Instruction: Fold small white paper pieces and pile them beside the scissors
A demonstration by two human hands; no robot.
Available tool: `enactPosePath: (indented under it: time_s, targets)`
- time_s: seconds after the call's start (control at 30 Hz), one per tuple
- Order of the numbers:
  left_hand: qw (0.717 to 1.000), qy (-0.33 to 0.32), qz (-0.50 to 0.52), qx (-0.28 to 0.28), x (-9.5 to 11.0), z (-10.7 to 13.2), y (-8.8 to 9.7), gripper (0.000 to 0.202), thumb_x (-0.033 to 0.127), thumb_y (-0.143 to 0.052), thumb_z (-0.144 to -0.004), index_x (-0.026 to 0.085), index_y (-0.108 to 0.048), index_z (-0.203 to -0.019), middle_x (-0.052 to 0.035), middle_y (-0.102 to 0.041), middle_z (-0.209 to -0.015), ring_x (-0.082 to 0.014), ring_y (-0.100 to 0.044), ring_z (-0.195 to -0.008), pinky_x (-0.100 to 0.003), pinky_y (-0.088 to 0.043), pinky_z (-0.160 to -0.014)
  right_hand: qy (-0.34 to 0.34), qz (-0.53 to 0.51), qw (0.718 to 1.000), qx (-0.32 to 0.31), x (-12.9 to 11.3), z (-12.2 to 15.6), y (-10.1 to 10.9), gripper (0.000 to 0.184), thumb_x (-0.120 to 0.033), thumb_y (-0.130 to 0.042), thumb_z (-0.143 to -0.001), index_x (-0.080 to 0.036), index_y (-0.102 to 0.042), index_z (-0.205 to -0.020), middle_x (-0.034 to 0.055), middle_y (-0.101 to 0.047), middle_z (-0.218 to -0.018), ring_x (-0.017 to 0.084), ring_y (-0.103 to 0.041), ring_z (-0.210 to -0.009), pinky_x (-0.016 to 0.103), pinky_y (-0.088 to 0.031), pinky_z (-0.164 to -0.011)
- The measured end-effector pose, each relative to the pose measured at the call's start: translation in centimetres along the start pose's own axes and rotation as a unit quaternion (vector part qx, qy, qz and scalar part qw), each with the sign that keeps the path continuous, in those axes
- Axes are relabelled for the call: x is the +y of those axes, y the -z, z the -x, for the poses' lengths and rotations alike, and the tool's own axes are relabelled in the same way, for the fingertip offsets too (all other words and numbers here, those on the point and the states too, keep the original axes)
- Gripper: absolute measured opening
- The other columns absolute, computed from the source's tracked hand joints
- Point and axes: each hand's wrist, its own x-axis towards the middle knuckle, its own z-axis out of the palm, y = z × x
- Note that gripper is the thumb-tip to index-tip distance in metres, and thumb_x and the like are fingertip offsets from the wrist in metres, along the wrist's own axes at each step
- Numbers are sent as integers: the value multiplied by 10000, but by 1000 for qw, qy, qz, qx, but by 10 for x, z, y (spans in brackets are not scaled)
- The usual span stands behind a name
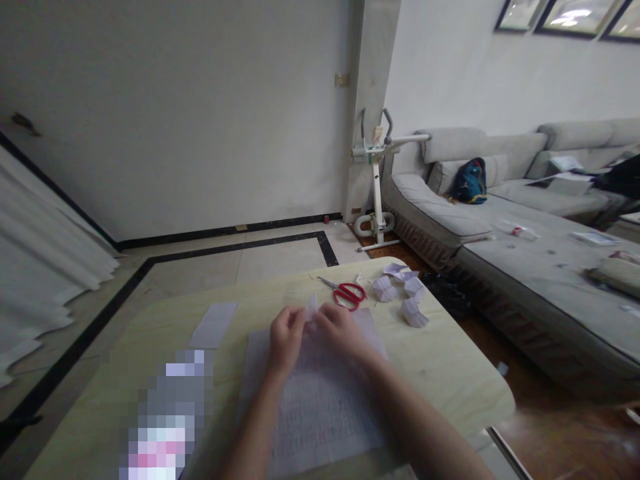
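Your left hand (286,337) and right hand (340,330) both pinch the small paper piece (313,308) at frame centre, left of the red scissors (346,292); line up its edges squarely, then crease firmly.

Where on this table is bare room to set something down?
Bare wood: right of the large sheet to the table rim; left of the paper strip. Crowded: scissors and folded paper pieces beyond left hand and right hand, pinching a paper scrap.
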Motion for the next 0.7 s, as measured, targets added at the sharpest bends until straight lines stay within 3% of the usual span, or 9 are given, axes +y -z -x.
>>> enactPosePath:
  time_s: [0.2, 0.33, 0.43, 0.53, 0.6, 0.7]
  targets:
    - [1000, 6, -6, -12, -1, -1, 0, 232, 373, -593, -764, 146, -595, -715, 6, -595, -603, -127, -564, -562, -200, -437, -525, -30, -42, 999, -16, 0, -1, 1, 271, -266, -476, -846, -175, -433, -594, -41, -431, -580, 98, -407, -560, 221, -280, -511]
    - [995, 61, 70, -34, -1, 1, -1, 237, 381, -604, -748, 144, -599, -745, 8, -584, -624, -124, -551, -551, -203, -427, -506, -38, -114, 993, 7, -2, -4, 9, 246, -264, -478, -844, -174, -512, -618, -20, -492, -622, 115, -460, -607, 228, -341, -560]
    - [983, 94, 136, -77, 1, 3, -3, 228, 368, -603, -746, 141, -617, -753, 5, -581, -638, -116, -537, -555, -199, -421, -509, -34, -210, 977, 28, -3, -6, 14, 160, -314, -513, -838, -187, -604, -805, -5, -551, -718, 116, -469, -597, 241, -371, -561]
    - [973, 102, 161, -131, 4, 6, -4, 233, 359, -580, -769, 133, -630, -745, -7, -589, -651, -111, -530, -554, -199, -414, -511, -40, -270, 962, 16, -3, -6, 15, 209, -336, -569, -806, -197, -619, -954, -3, -554, -740, 112, -465, -577, 246, -383, -548]
    - [967, 102, 168, -159, 5, 7, -4, 248, 362, -558, -787, 128, -633, -748, -14, -594, -663, -112, -532, -551, -204, -415, -509, -45, -278, 960, 13, -1, -6, 12, 209, -344, -589, -791, -187, -634, -922, -12, -529, -679, 113, -463, -569, 246, -384, -541]
    - [974, 91, 144, -152, 5, 6, -5, 259, 370, -550, -795, 129, -640, -770, -24, -618, -701, -131, -565, -592, -219, -441, -536, -56, -287, 956, 13, 2, -6, 9, 183, -332, -622, -765, -179, -641, -863, -15, -529, -651, 111, -468, -562, 243, -383, -535]
